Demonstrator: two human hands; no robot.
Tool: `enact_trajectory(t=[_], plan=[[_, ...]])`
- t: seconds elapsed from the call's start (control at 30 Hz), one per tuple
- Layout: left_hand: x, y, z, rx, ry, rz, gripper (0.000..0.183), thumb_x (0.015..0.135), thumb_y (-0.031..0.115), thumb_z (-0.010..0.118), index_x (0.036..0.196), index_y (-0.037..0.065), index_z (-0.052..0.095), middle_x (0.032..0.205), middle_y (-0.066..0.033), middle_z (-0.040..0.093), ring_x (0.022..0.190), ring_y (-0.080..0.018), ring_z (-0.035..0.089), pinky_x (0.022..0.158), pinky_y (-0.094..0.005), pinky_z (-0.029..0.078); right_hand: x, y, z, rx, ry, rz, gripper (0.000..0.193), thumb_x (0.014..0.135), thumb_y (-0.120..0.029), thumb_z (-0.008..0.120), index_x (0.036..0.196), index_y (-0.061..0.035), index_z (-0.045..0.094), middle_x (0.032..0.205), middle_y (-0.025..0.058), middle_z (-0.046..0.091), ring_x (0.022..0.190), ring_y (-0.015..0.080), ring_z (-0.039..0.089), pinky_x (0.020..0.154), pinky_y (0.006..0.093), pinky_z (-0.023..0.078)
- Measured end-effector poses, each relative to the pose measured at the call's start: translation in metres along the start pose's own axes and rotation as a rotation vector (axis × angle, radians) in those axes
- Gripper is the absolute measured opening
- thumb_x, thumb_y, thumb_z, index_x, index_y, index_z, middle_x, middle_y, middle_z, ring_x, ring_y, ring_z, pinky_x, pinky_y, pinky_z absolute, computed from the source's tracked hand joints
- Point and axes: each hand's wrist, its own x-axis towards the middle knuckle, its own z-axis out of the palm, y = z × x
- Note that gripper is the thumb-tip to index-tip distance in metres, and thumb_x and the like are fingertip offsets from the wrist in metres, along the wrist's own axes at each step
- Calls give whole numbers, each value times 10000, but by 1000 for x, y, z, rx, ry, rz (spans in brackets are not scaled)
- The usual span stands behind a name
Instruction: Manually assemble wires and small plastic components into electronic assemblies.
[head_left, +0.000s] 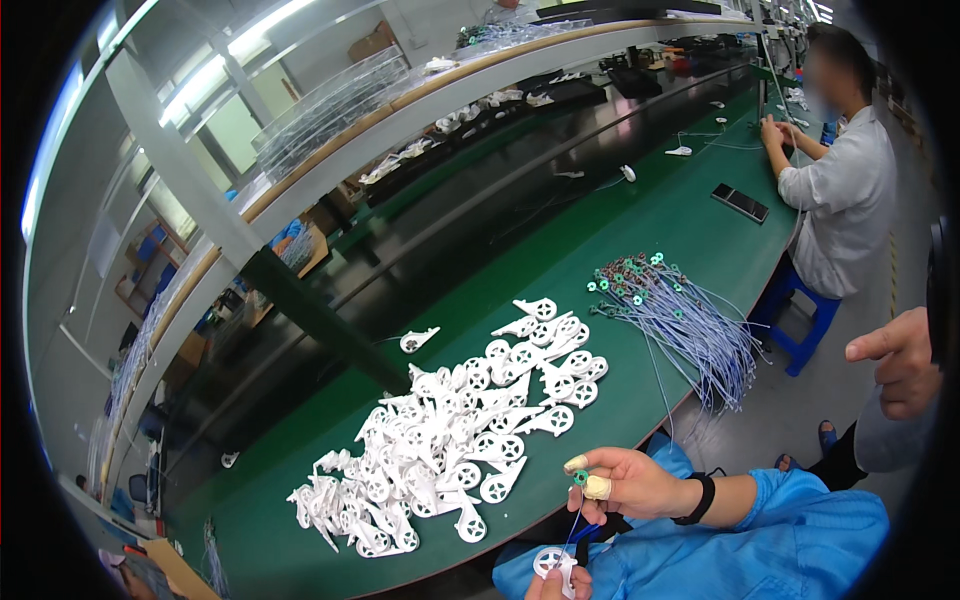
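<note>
My right hand (pixel 640 487), with yellowish finger covers and a black wristband, pinches a small round green part (pixel 580 478) between thumb and forefinger. A thin wire (pixel 574 522) runs from that part down toward a white plastic housing (pixel 553 563) with a spoked round end. Low at the frame's edge, my left hand (pixel 557 588) grips this housing; much of the hand is cut off. Left of my hands, a big heap of similar white housings (pixel 430 450) lies on the green table (pixel 640 380). Beyond my right hand rests a bundle of wires (pixel 690 335) with green round ends.
At far right another person's hand (pixel 900 362) points toward the table. A co-worker in a pale shirt (pixel 845 200) sits farther along on a blue stool (pixel 805 320). A phone (pixel 740 202) lies near them. A dark post (pixel 320 315) rises behind the heap, under a long shelf.
</note>
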Motion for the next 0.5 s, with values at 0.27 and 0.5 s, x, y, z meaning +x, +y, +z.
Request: enact_trajectory(t=[0.27, 0.5], plan=[[58, 6, 21, -649, -294, -117, 349, 1007, 323, 351, 1171, 41, 476, 952, -75, 577, 815, -152, 550, 636, -255, 422, -9, 15, -7, -487, 55, -408, 307, 886, 26, 577, 1189, -3, 541, 1089, 133, 591, 973, 222, 602, 830, 298, 496], [77, 27, 68, -414, -250, 89, 391, 1020, 292, 350, 1287, 14, 414, 847, -14, 522, 684, -84, 464, 585, -207, 385, -13, -4, 8, -1345, 230, -600, 294, 822, 24, 608, 1114, 16, 580, 1073, 160, 565, 940, 294, 584, 798, 327, 493]])
